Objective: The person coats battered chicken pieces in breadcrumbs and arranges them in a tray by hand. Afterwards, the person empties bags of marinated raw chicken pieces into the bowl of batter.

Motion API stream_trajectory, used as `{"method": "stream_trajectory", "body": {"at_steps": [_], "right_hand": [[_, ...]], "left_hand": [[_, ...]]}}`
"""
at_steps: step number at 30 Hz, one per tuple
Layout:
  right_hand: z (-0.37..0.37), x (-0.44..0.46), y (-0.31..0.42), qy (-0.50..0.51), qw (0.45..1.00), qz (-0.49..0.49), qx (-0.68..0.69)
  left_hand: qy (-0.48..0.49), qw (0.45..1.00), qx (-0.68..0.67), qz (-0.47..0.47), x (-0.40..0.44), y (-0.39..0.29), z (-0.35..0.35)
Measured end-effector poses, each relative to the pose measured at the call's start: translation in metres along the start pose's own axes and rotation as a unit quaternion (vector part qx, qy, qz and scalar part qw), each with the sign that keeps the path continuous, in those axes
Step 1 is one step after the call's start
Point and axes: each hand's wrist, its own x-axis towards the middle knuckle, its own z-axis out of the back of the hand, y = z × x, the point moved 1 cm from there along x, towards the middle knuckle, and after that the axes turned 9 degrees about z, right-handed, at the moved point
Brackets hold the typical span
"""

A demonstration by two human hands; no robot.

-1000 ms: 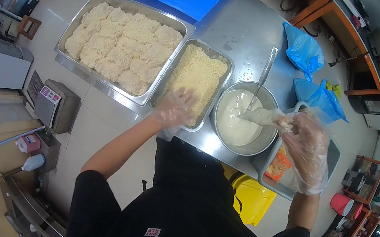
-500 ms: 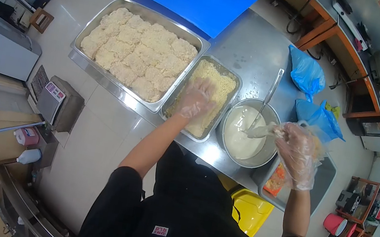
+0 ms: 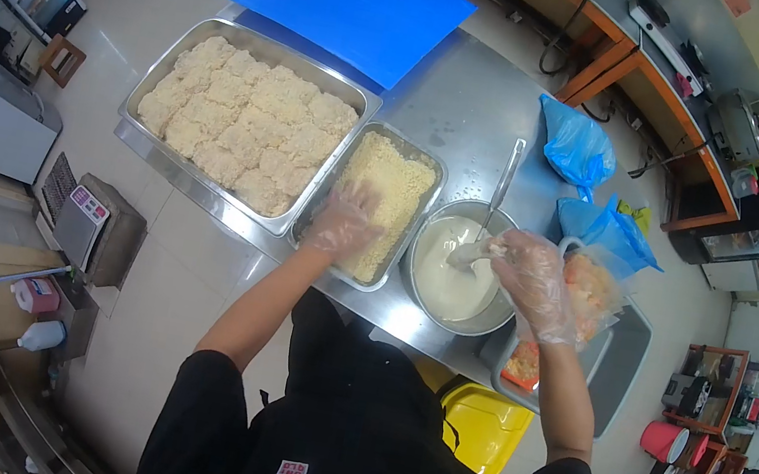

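1. Your right hand [image 3: 539, 283] is gripping a batter-coated piece [image 3: 468, 256] by its near end, the fingers closing around it.
2. The piece is projecting leftward from those fingertips, and its far end is dipping into the white batter [image 3: 440, 286] inside the metal pot [image 3: 496, 311].
3. Your left hand [image 3: 344, 221] is lying palm down over the crumbs [image 3: 396, 171] in the small tray [image 3: 430, 200], its fingers extending and holding nothing visible; blur is probably hiding how deep the fingertips are sitting.
4. A ladle [image 3: 507, 173] is leaning in the pot, just beyond the piece.
5. Crumbed pieces [image 3: 247, 122] are filling the large tray [image 3: 344, 91], left of the small one.
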Motion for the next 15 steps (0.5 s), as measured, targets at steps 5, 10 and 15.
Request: {"method": "stream_trajectory", "body": {"at_steps": [5, 10, 15], "right_hand": [[0.009, -0.002, 0.010, -0.033, 0.999, -0.027, 0.034], [0.000, -0.002, 0.002, -0.022, 0.999, -0.025, 0.028], [0.003, -0.011, 0.008, -0.041, 0.997, -0.024, 0.067]], "left_hand": [[-0.042, 0.999, -0.023, -0.006, -0.027, 0.017, -0.021], [0.005, 1.000, -0.009, 0.025, -0.025, 0.004, -0.003], [-0.059, 0.998, 0.020, 0.006, 0.018, -0.012, 0.011]]}}
